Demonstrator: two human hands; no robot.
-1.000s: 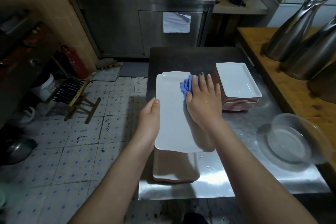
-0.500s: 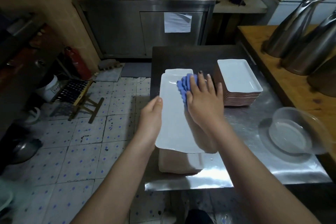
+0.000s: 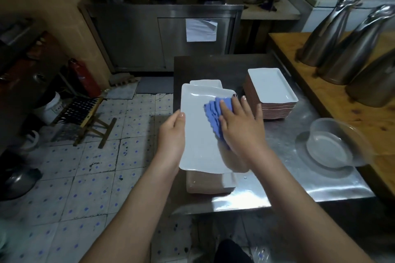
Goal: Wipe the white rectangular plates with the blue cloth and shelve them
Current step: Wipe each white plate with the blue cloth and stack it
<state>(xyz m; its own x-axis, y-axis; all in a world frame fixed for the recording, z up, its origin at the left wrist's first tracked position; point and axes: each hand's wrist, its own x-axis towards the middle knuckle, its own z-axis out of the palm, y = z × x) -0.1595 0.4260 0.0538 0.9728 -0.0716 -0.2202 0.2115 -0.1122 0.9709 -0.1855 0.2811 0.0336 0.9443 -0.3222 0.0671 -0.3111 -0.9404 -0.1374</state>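
On the steel table (image 3: 277, 147), near its left edge, we see the plate (image 3: 198, 126) being wiped. It is white, rectangular, and tilted, with its far end toward the far side of the table. It sits over a low stack (image 3: 208, 183) of plates with brown undersides; one white rim of that stack shows just beyond the plate's far end.

The left hand (image 3: 171, 136) is closed on the plate's left edge, thumb on top at the rim, the other fingers hidden beneath. It holds the plate and nothing else.

The right hand (image 3: 239, 126) lies flat and open, fingers spread and extended, palm down on the cloth (image 3: 213, 113). The cloth is blue, bunched in folds, and pressed against the plate's upper right half. We see no pinch; the hand pins the cloth under the palm and fingers.

To the right of the plate, apart from it, a second stack (image 3: 271, 92) of white plates with brown edges stands on the table. Farther right, near the table's right edge, a clear bowl (image 3: 333, 145) rests tilted on its side.

Beyond the table's right edge runs a wooden counter (image 3: 363, 117) carrying three steel jugs (image 3: 333, 34). Left of the table, a folding stool (image 3: 89, 117) stands on the tiled floor.
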